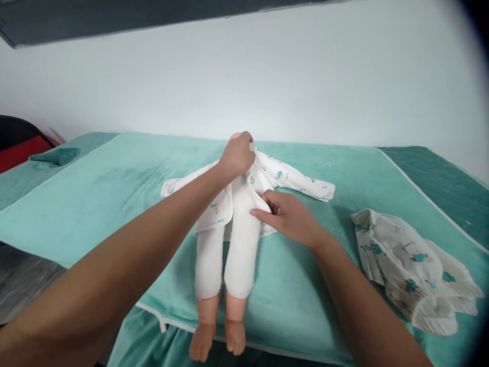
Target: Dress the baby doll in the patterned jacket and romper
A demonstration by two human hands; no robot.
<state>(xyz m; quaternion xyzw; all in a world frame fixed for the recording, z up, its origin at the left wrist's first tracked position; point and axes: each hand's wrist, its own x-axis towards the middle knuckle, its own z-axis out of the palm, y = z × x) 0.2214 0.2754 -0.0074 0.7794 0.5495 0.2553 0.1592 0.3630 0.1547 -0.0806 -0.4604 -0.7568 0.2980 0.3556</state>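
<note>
A baby doll [240, 260] with a white cloth body lies on its back, its feet toward me at the bed's near edge. It wears a white printed baby shirt [298, 179] with the sleeves spread to both sides and the front partly open. My left hand [240, 153] is closed at the shirt's collar by the doll's neck, covering most of the head; what its fingers grip is hidden. Lower down, my right hand [286, 211] pinches the edge of the shirt's right-side front panel between thumb and fingers.
White printed baby pants [412, 270] lie crumpled at the right. A light green towel-like sheet [114, 204] covers the surface, over darker green cloth [451, 178]. Behind stands a white wall [244, 81]; a dark panel [153, 18] hangs above. Something red and black [23, 148] is at far left.
</note>
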